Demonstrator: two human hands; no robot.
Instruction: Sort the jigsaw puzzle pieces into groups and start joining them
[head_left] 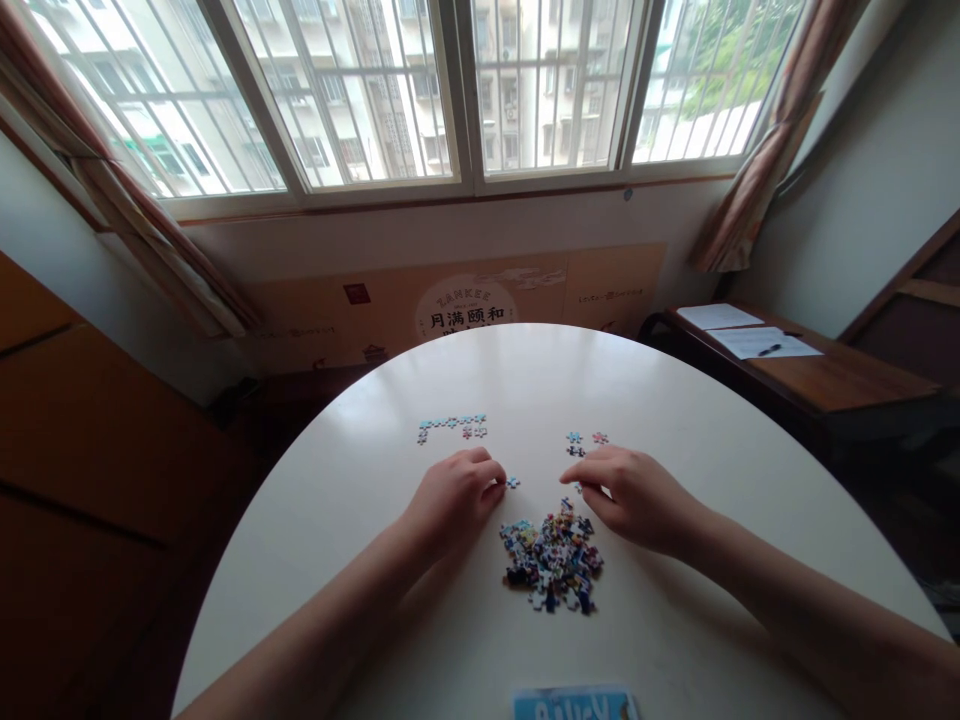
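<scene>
My left hand (459,492) is closed, its fingertips and thumb together at the edge of a light-blue puzzle piece (513,482). Across from it, my right hand (628,490) has its index finger stretched out and its thumb apart. A small puzzle piece (578,488), partly hidden, lies by those fingers. Between my forearms is a heap of mixed puzzle pieces (553,560). Beyond my left hand lies a joined strip of blue edge pieces (452,421), with a few loose pieces (474,433) below it. Several sorted pieces (575,438) lie just beyond my right hand.
All this rests on a round white table (337,600). A blue printed box or card (574,703) shows at its near edge. To the right, a wooden desk (862,380) bears papers (761,342) and a pen. Barred windows and tied curtains are behind.
</scene>
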